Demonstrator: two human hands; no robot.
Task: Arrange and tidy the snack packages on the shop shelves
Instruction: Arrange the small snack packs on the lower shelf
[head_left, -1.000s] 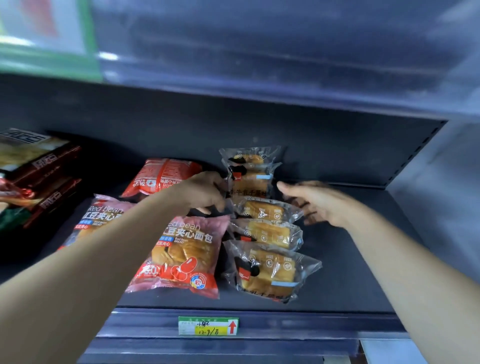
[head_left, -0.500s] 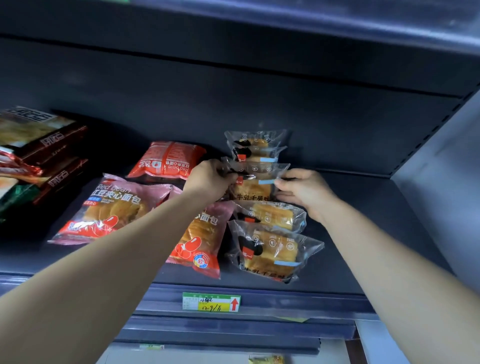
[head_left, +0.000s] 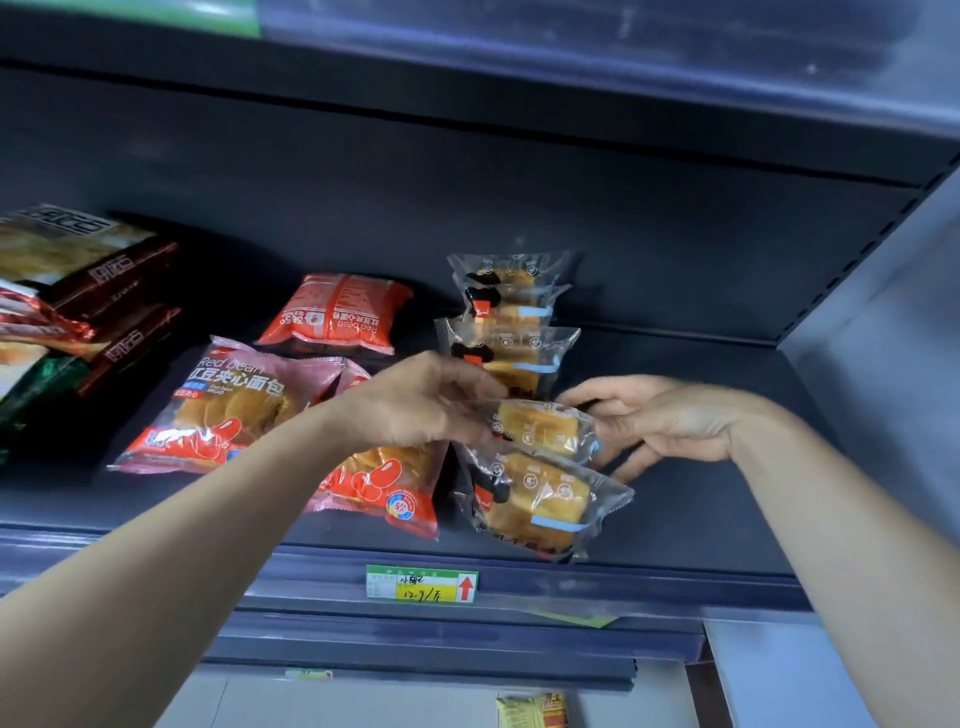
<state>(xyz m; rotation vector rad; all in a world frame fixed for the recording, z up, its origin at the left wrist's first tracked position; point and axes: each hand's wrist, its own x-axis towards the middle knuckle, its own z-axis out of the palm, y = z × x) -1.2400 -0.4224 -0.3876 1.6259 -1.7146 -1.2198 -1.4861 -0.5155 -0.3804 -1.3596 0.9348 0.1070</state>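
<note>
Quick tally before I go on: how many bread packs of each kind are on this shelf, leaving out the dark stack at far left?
Clear-wrapped bread packs: 5, one pinched by the left hand
Pink red bean bread packs: 2
Red-orange red bean bread pack at the back: 1
Total: 8

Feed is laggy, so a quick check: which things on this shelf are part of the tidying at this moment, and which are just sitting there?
In play: clear bread pack, pinched by left hand, right hand open at its other end; the other clear packs in its row.
Just lying there: red bean packs, brown packs at far left, price tag.
</note>
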